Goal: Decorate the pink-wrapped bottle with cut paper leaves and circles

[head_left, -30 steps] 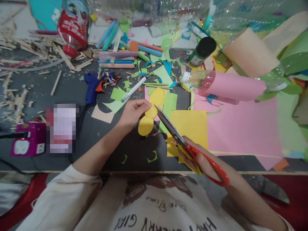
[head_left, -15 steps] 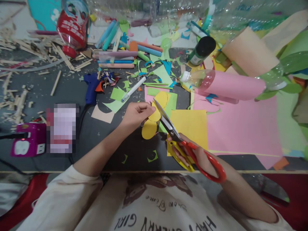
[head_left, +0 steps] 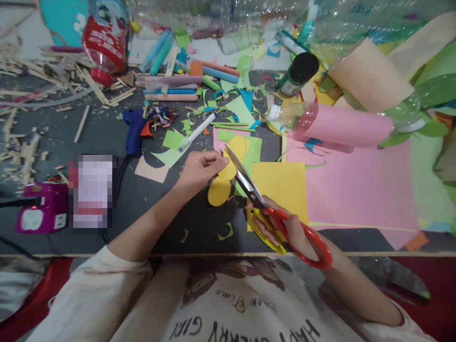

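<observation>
My left hand (head_left: 204, 167) pinches a yellow paper cutout (head_left: 228, 170) between thumb and fingers. In my right hand (head_left: 283, 225) is a pair of scissors (head_left: 251, 194) with red handles, its blades pointing up and left at the cutout's right edge. Whether the blades are cutting into the paper I cannot tell. Rounded yellow paper shapes lie around it, one above (head_left: 238, 146) and another below (head_left: 219, 191). A curved yellow thing (head_left: 261, 232) shows beneath my right fingers; its kind is unclear. Under the scissors lies a yellow sheet (head_left: 281, 183).
Pink paper (head_left: 363, 190) covers the right side, with a pink-wrapped bottle (head_left: 349, 124) behind. A white marker (head_left: 197, 133) lies among green scraps. Left of it are a blue glue gun (head_left: 133, 130), a blurred-out rectangular object (head_left: 93, 190) and a purple box (head_left: 44, 206). Wood sticks lie far left.
The scissors' red handle has shifted slightly left. Both hands keep nearly the same place, and the cutout is still pinched on the left. The view has drifted a little.
</observation>
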Demonstrator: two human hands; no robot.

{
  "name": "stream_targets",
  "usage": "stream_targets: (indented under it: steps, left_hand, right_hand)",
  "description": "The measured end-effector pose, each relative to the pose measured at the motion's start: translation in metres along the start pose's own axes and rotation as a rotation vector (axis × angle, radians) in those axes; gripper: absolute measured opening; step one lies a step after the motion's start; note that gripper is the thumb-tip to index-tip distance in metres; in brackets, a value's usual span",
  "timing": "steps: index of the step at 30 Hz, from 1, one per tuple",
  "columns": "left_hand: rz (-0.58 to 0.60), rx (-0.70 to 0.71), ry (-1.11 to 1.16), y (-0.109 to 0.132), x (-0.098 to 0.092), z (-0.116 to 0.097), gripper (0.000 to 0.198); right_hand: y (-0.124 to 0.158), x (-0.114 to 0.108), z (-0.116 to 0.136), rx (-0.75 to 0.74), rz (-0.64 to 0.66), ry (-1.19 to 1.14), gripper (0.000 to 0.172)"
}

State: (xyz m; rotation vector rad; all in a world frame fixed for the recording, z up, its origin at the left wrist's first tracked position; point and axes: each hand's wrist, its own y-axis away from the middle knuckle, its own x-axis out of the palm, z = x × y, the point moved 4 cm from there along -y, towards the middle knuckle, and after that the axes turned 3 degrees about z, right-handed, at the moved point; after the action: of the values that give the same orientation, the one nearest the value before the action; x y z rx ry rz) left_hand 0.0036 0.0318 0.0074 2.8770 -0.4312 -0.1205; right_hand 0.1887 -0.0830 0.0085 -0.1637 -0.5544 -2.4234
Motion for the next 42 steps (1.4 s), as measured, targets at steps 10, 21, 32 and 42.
stream_targets:
  steps: [10, 21, 32, 42]
  left_hand:
    - [-0.002, 0.002, 0.031, 0.000, 0.001, -0.002, 0.029]
    - [-0.013, 0.011, 0.039, 0.001, 0.001, -0.002, 0.031]
    - [0.131, -0.151, 0.148, 0.006, 0.013, -0.003, 0.021]
    - [0.229, -0.153, 0.131, 0.008, 0.019, -0.003, 0.021]
  right_hand:
    - [-0.001, 0.002, 0.003, -0.001, 0.032, -0.076, 0.080]
    - [0.001, 0.003, 0.002, -0.029, 0.035, -0.077, 0.076]
    - [-0.005, 0.002, 0.003, -0.056, -0.018, -0.064, 0.078]
    - [-0.004, 0.006, 0.002, -0.027, -0.062, -0.098, 0.077]
